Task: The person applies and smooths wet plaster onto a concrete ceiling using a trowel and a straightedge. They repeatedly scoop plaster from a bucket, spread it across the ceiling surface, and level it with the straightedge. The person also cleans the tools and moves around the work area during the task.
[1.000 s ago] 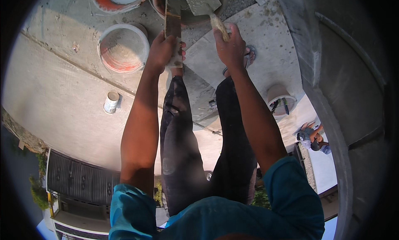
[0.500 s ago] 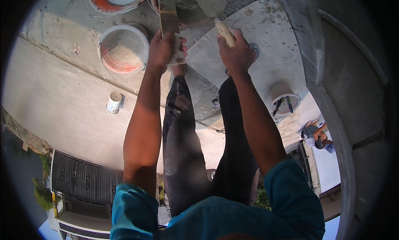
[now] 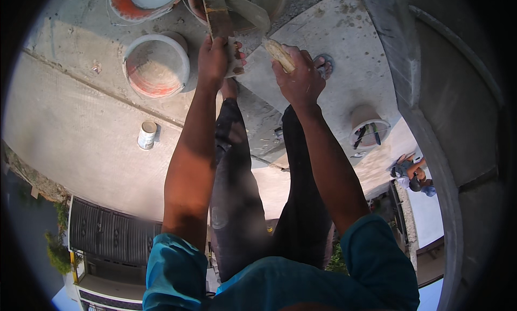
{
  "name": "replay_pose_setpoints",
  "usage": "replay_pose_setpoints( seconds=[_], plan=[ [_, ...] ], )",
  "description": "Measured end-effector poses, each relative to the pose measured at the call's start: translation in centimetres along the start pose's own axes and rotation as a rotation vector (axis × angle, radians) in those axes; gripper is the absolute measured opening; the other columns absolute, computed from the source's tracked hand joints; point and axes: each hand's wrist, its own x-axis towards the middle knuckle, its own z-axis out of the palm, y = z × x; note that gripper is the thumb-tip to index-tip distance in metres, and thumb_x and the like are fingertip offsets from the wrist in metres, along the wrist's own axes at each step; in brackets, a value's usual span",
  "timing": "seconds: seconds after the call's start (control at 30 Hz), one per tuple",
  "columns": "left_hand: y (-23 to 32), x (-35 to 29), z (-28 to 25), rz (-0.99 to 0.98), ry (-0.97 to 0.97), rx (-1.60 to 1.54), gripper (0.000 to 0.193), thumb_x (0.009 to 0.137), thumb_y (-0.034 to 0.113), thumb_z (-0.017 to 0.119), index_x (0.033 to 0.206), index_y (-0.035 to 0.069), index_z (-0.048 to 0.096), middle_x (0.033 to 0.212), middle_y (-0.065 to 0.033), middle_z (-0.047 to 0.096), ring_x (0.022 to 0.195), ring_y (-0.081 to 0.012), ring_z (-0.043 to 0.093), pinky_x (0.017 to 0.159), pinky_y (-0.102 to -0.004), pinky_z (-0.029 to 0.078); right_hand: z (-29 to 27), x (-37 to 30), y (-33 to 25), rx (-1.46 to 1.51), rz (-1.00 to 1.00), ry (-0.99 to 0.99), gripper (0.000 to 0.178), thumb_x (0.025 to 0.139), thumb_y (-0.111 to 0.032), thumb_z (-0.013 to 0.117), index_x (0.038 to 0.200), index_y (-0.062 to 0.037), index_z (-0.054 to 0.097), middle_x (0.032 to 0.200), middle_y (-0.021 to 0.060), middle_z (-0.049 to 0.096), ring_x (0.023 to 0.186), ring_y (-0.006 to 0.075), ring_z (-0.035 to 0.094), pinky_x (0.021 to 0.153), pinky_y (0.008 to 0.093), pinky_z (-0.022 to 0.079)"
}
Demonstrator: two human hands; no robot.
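Note:
My left hand (image 3: 214, 61) is closed around a narrow flat wooden board (image 3: 218, 15), which points away from me and is smeared with grey. In my right hand (image 3: 300, 78) is a trowel, gripped by its pale wooden handle (image 3: 279, 55). The trowel's grey blade (image 3: 249, 12) reaches left to the far part of the board; whether the two touch, I cannot tell. Under the blade and board, at the top edge, stands a bucket (image 3: 277, 1), partly hidden by them.
Left of the board stand an empty-looking grey bucket (image 3: 186, 69) with orange stains and an orange-rimmed bucket (image 3: 121, 1) holding pale liquid. A tin can (image 3: 146, 135) sits nearer on the left. At right are a tool bucket (image 3: 369, 117), a curved wall edge (image 3: 409, 69) and another person (image 3: 413, 174).
The trowel blade has swung left and turned toward the board. My right hand has shifted slightly left and nearer, while the board has moved a little farther away.

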Motion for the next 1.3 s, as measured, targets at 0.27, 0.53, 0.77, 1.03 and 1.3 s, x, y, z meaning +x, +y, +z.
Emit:
replay_pose_setpoints(
  seconds=[0.27, 0.53, 0.77, 1.03, 1.3],
  plan=[
    [0.7, -0.7, -0.3, 0.082, 0.06, 0.11, 0.029, 0.101, 0.018, 0.041, 0.122, 0.0, 0.049, 0.094, -0.0162, 0.063, 0.068, -0.0215, 0.066, 0.057, -0.0362, 0.058, 0.8, -0.5, 0.3, -0.065, 0.024, 0.06, 0.041, 0.079, -0.029, 0.08, 0.114, -0.0137, 0.065, 0.097, 0.0062, 0.07, 0.086, 0.031, 0.071, 0.074, 0.0407, 0.055],
    [-0.6, -1.4, -1.2, 0.045, -0.013, 0.191, 0.028, 0.1, 0.017, 0.041, 0.12, -0.001, 0.049, 0.092, -0.0164, 0.064, 0.067, -0.0202, 0.066, 0.057, -0.0354, 0.057, 1.2, 1.0, 0.1, 0.321, 0.415, -0.122, 0.047, 0.085, -0.039, 0.072, 0.111, -0.0018, 0.06, 0.093, 0.0227, 0.07, 0.089, 0.0421, 0.069, 0.078, 0.0487, 0.054],
    [-3.8, -1.9, -2.1, 0.254, 0.047, 0.547, 0.019, 0.103, 0.016, 0.045, 0.109, -0.002, 0.046, 0.086, -0.015, 0.067, 0.063, -0.0195, 0.068, 0.054, -0.0348, 0.057, 3.0, 2.6, -1.5, 0.614, 0.621, -0.157, 0.05, 0.085, -0.042, 0.071, 0.11, 0.0008, 0.067, 0.083, 0.0211, 0.071, 0.079, 0.0367, 0.07, 0.074, 0.0444, 0.053],
    [-1.9, -3.3, 0.9, 0.143, 0.122, 0.669, 0.019, 0.102, 0.015, 0.047, 0.105, -0.003, 0.046, 0.083, -0.0182, 0.068, 0.063, -0.023, 0.07, 0.056, -0.0385, 0.056, 2.9, 2.3, -2.9, 0.653, 0.614, -0.191, 0.042, 0.086, -0.037, 0.072, 0.103, 0.0009, 0.071, 0.072, 0.0154, 0.069, 0.066, 0.0257, 0.068, 0.067, 0.0415, 0.053],
    [-6.0, 0.0, -2.0, 0.466, 0.188, 1.285, 0.019, 0.1, 0.015, 0.05, 0.102, -0.004, 0.046, 0.08, -0.0201, 0.067, 0.063, -0.0264, 0.071, 0.057, -0.0422, 0.056, 0.7, 2.2, -4.5, 0.978, 0.819, -0.268, 0.041, 0.086, -0.034, 0.073, 0.11, -0.0009, 0.07, 0.07, 0.0073, 0.069, 0.057, 0.0128, 0.062, 0.048, 0.0299, 0.049]
  ],
)
